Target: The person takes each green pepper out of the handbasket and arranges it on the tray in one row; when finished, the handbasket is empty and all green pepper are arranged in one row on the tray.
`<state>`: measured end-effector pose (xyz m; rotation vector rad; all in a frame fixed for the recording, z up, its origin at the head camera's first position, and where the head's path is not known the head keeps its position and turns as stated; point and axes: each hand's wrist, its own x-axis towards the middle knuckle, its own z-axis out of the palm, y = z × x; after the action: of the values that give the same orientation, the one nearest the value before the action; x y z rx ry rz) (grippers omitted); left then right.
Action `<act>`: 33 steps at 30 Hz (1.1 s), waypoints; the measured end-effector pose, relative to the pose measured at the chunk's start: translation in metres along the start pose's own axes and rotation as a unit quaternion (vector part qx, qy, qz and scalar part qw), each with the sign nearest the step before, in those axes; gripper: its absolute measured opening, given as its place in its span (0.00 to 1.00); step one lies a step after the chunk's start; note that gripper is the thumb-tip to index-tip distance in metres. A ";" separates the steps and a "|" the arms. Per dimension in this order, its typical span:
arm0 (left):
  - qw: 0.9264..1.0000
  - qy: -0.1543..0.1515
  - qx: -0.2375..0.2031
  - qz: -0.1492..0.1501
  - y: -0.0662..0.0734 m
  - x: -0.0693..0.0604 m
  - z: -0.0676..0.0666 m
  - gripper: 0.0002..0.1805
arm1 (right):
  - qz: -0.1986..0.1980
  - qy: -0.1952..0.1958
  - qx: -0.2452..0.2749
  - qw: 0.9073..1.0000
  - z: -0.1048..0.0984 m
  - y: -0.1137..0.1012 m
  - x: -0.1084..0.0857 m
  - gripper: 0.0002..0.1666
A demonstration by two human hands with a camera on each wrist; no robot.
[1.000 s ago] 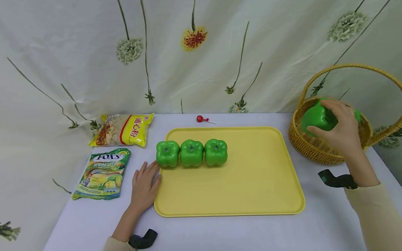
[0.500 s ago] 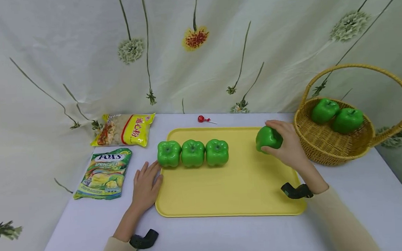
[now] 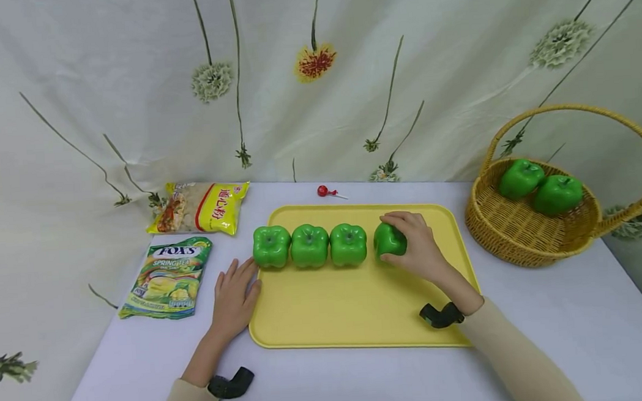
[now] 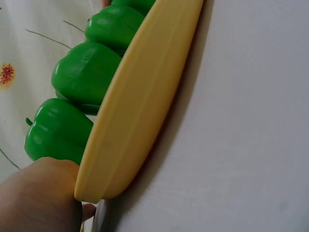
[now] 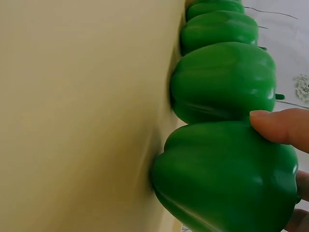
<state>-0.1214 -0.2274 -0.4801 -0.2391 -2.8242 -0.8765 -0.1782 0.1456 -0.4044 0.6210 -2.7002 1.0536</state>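
Note:
My right hand (image 3: 416,247) grips a green bell pepper (image 3: 388,240) between thumb and fingers, at the right end of a row on the yellow tray (image 3: 355,306). In the right wrist view the held pepper (image 5: 227,176) sits close beside its neighbour (image 5: 224,82); whether its base touches the tray is hard to tell. Three more bell peppers stand in the row, the leftmost pepper (image 3: 272,246) by the fingertips of my left hand (image 3: 234,298). That hand lies along the tray's left edge, fingers extended, as the left wrist view partly shows.
A wicker basket (image 3: 503,247) with a tall handle stands on the right, two green peppers (image 3: 558,194) inside. On the left lie a yellow-ended food packet (image 3: 200,208) and a green Fox's candy bag (image 3: 166,278). A red lollipop (image 3: 323,190) lies behind the tray.
My right hand has lifted a bell pepper out of the basket and carried it left over the tray to the row's right end. My left hand has stayed put.

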 end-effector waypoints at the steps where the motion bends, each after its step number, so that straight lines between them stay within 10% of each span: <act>1: 1.000 -0.002 0.000 -0.002 0.000 0.000 0.000 0.25 | -0.001 -0.002 -0.002 1.000 0.002 -0.001 0.000 0.41; 33: 1.000 -0.012 -0.001 -0.006 0.000 0.002 -0.001 0.26 | -0.017 -0.007 0.044 0.999 0.007 -0.005 0.001 0.49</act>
<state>-0.1230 -0.2280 -0.4791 -0.2351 -2.8492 -0.8841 -0.1773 0.1372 -0.4066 0.6898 -2.6564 1.1679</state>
